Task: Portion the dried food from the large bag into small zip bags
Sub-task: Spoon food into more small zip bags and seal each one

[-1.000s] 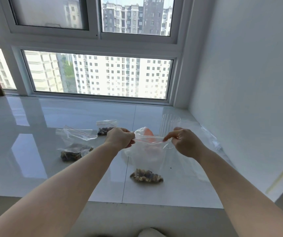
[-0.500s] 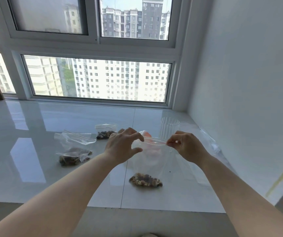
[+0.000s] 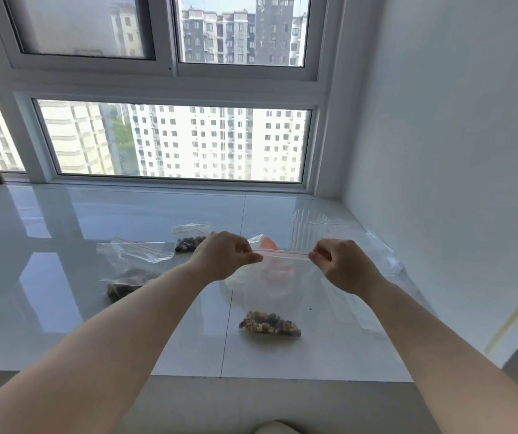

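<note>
Head view. Hard to make out: a large clear bag (image 3: 386, 261) lying along the right wall, nearly lost against the glossy white ledge (image 3: 48, 277), its edges and contents not readable. An orange shape (image 3: 267, 244) behind the held bag, partly covered and not identifiable. A ribbed clear cup (image 3: 306, 233) just beyond the right hand, faint against the tiles. A pale rounded form at the bottom edge, cut off by the frame. Fingertips of both hands turned away from the camera, so the exact contact hidden.

Held upright between the two hands: a small zip bag (image 3: 278, 286), its red-lined zip strip (image 3: 284, 252) stretched taut and level. Left hand (image 3: 223, 258) pinching the strip's left end, fingers curled round it. Right hand (image 3: 342, 266) pinching the right end, fingers likewise curled. Whether the strip is sealed along its length: cannot tell. Dried food (image 3: 270, 323), mixed brown and tan pieces, gathered at the bag's bottom, resting on the ledge well below the fingers.

To the left, two more filled zip bags on the ledge: a nearer bag (image 3: 132, 270) with dark contents partly behind the left forearm, and a farther bag (image 3: 190, 238) just beyond the left hand.
</note>
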